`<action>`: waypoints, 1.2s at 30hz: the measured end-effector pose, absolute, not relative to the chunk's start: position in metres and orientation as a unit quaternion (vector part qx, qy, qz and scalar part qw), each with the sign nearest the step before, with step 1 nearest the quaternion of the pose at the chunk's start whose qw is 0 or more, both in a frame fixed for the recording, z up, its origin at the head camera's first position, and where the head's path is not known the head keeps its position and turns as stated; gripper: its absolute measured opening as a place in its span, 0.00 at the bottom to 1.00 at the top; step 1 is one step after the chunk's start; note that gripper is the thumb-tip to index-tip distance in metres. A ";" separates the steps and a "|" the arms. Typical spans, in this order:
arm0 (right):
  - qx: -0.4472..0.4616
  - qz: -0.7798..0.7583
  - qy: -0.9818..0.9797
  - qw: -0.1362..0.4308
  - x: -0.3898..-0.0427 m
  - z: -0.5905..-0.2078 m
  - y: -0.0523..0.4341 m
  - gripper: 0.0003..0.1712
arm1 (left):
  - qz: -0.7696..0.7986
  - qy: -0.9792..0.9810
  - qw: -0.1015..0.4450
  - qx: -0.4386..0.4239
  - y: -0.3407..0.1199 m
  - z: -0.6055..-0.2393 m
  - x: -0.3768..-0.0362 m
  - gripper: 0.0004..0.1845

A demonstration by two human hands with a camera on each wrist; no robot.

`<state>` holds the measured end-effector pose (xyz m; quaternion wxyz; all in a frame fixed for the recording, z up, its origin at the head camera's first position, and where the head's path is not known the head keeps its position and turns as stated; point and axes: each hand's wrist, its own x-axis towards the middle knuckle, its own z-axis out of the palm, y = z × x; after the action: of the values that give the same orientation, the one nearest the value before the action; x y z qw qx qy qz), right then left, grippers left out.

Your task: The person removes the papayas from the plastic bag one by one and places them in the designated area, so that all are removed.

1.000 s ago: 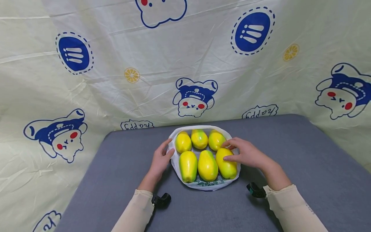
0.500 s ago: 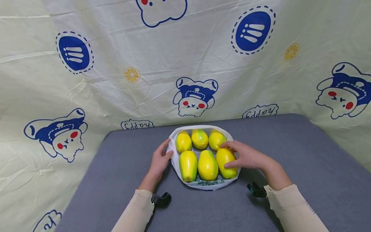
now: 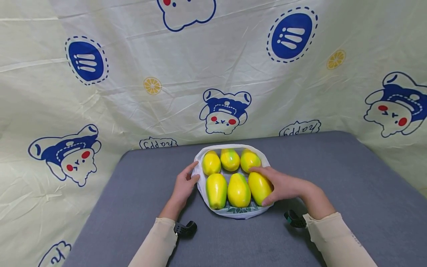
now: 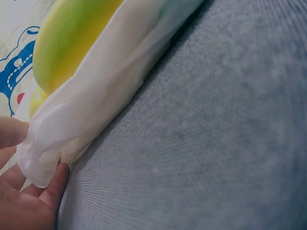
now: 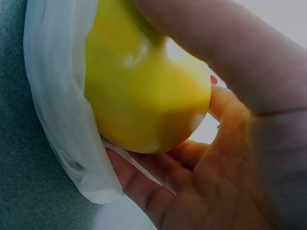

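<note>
**Six mangoes in a white bag, one in the right hand's grip**

Six yellow-green mangoes lie in two rows of three inside the white plastic bag (image 3: 233, 213), which sits on the grey table (image 3: 333, 178) in the head view; the bag's mouth is spread wide, so all the fruit shows. The front right mango (image 3: 258, 187) lies at the near right of the bag, just beside the front middle mango (image 3: 238, 190); its long axis runs from far to near, tilted a little so the far end leans left and the near end points toward the person's right. The right hand (image 3: 283, 185) wraps over this fruit from the right, fingers curled along its far end and thumb at its near end. The left hand (image 3: 183, 185) rests at the bag's left edge, fingers closed on the plastic beside the front left mango (image 3: 216, 191). Behind the table hangs a printed cloth (image 3: 213, 74).

From the left wrist, the bag (image 4: 96, 100) bulges with a green-yellow fruit inside; the left hand's fingertips (image 4: 55, 179) pinch its crumpled rim against the grey surface (image 4: 216, 134).

From the right wrist, the mango (image 5: 144, 91) fills the frame, yellow and glossy; the right hand's fingers (image 5: 139, 184) curl under it and over it, with the white plastic (image 5: 57, 110) cupped against its left side.
</note>
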<state>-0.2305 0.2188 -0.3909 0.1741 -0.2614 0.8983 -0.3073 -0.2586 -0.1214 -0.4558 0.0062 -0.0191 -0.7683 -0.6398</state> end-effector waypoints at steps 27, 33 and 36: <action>-0.231 -0.328 0.907 0.128 -0.232 -0.392 0.213 0.44 | -0.648 -0.762 -0.004 -0.024 -0.121 -0.455 -0.257 0.27; -0.241 -0.340 0.905 0.087 -0.234 -0.389 0.217 0.41 | -0.646 -0.763 -0.002 -0.024 -0.121 -0.454 -0.258 0.27; -0.229 -0.357 0.903 0.073 -0.234 -0.386 0.221 0.40 | -0.645 -0.764 0.001 -0.025 -0.121 -0.455 -0.259 0.27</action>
<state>-0.2336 0.2214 -0.3856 0.0725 -0.2290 0.9028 -0.3567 -0.2589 -0.1207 -0.4547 0.0011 -0.0250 -0.7639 -0.6448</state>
